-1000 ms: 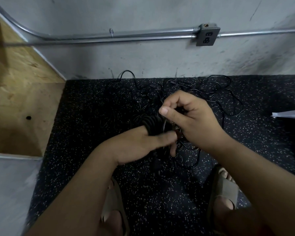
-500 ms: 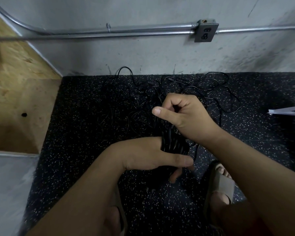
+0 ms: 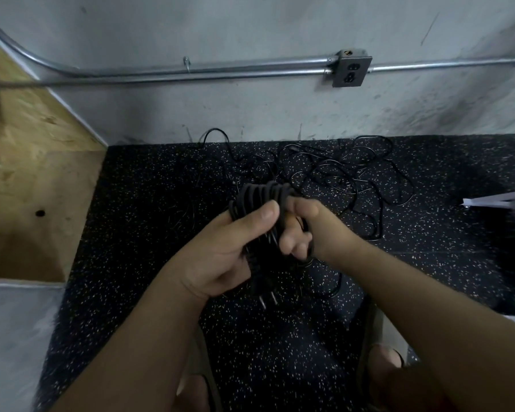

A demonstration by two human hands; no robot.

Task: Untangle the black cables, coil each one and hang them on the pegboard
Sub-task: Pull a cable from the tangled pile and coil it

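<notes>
Gripping the coiled cable (image 3: 259,194) above the floor, left hand (image 3: 220,257) curled round its loops and right hand (image 3: 312,230) closed on it alongside, with the tangle (image 3: 339,176) far right, best feed slack evenly, same-sized loops.

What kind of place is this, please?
Probably a workshop or garage: a bare concrete wall, an exposed metal pipe running to a box outlet, and a speckled rubber floor.

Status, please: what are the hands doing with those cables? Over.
Left hand, right hand both gripping coiled black cable, plug dangling. Loose tangle on floor behind. Pegboard not in view.
</notes>
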